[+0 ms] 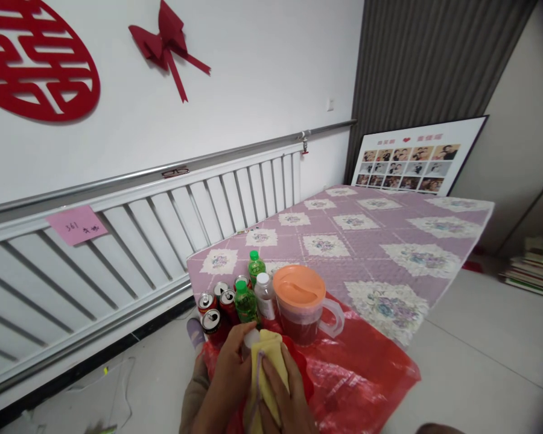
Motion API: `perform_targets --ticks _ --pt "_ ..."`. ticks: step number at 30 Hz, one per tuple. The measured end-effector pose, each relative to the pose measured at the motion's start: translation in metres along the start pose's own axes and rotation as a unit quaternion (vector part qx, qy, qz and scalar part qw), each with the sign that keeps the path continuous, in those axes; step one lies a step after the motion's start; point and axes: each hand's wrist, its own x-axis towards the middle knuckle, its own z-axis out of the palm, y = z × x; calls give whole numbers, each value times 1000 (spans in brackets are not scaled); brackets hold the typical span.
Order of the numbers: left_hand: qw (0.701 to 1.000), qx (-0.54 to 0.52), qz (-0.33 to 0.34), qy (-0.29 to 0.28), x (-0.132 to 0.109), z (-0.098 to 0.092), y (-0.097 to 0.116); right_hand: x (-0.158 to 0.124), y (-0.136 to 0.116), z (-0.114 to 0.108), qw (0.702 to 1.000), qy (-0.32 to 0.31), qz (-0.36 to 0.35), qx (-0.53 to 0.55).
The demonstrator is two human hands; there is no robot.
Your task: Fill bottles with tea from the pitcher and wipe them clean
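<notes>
My left hand (226,377) is wrapped round a white-capped bottle (250,339), of which only the top shows. My right hand (286,401) presses a yellow cloth (266,367) against that bottle, fingers curled on the cloth. Just beyond them on a red plastic sheet (366,374) stand a clear jug with an orange lid (301,301), two green bottles (245,301), a clear bottle with a white cap (265,295) and several red drink cans (213,313).
The red sheet covers the near end of a table with a purple flowered cloth (366,235). A white radiator guard (140,241) runs along the wall at left. A framed photo board (416,157) leans at the far end; books (534,271) lie on the floor right.
</notes>
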Motion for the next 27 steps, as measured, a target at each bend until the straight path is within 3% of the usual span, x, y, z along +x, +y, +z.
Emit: perform_targets --ticks 3,8,10,17,21,27 --pt "999 30 -10 15 -1 2 9 1 13 3 1000 -11 23 14" --pt "998 52 -8 23 -1 1 14 3 42 2 988 -53 138 36" --pt "999 43 -10 25 -1 1 13 2 41 0 988 -62 135 38" --pt "999 26 -14 15 0 3 3 13 3 -16 999 -32 15 25" --pt "999 37 -13 24 0 2 5 25 14 -13 997 -16 62 44" --pt "998 48 -13 34 1 5 9 23 46 2 985 -60 158 31"
